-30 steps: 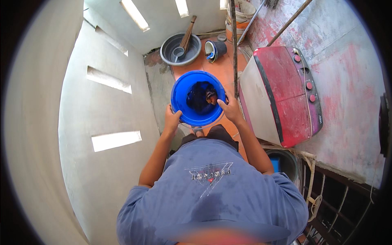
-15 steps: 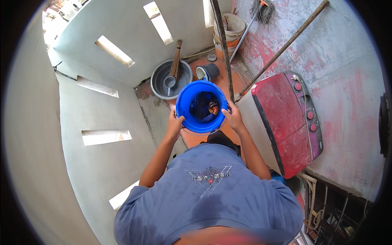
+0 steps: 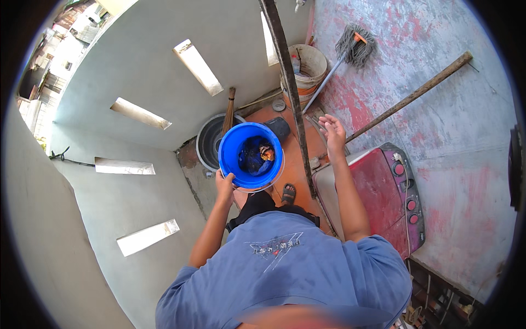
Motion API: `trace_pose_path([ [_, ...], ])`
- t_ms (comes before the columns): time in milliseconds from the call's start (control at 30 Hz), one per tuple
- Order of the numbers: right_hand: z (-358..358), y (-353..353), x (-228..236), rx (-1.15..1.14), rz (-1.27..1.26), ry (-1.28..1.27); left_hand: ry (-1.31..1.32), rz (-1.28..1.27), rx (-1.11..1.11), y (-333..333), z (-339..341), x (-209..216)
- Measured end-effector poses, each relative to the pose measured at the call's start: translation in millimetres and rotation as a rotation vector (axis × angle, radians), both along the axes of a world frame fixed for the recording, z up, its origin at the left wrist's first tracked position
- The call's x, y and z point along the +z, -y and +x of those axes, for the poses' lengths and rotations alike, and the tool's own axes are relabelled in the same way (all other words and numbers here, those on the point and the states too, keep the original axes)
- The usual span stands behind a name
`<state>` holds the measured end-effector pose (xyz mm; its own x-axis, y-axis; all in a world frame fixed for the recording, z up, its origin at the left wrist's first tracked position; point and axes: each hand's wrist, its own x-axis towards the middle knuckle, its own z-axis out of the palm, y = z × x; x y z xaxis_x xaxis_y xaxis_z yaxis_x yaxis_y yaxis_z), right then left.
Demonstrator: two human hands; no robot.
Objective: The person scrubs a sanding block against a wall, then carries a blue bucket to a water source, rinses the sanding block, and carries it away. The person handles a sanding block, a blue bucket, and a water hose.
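The left hand [image 3: 224, 183] grips the near rim of the blue bucket [image 3: 241, 148], held up with dark wet clothes [image 3: 253, 155] inside. Right of the bucket, the right hand [image 3: 333, 130] hangs open and empty beside the dark pole [image 3: 287, 88]. Carrying looks underway; steadying the load likely calls for a second grip.

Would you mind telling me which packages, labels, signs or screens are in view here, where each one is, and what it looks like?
Printed emblem: on the chest of the person's blue shirt, a pale triangular design with a small red spot.
Control panel: along the far edge of the red washing machine, a purple strip with round red knobs.
No packages, signs or screens show.
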<state>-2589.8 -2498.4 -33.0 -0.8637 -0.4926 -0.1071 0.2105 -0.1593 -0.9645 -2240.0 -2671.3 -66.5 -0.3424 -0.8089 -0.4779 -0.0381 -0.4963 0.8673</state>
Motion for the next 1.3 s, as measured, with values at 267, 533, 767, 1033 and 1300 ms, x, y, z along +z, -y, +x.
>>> trace_pose_path([
  [267,-44.9,47.7,-20.1,-0.223,0.031,0.088,0.094,-0.058,-0.012,113.7,-54.4,-27.9],
  [533,-84.1,78.1,-38.5,-0.216,0.051,0.155,0.138,-0.048,-0.083,186.7,-108.7,-34.8],
  [767,-192.5,147.9,-62.0,-0.084,0.079,0.164,0.187,0.029,-0.007,195.5,-139.6,-32.7],
  [1033,-391.6,300.8,-184.2,-0.154,0.196,0.085,0.284,0.194,0.181,180.7,-144.5,-27.8],
  [1300,-544.5,406.0,-263.0,-0.374,0.604,-0.236,0.36,0.179,0.364,156.9,-143.8,-18.7],
])
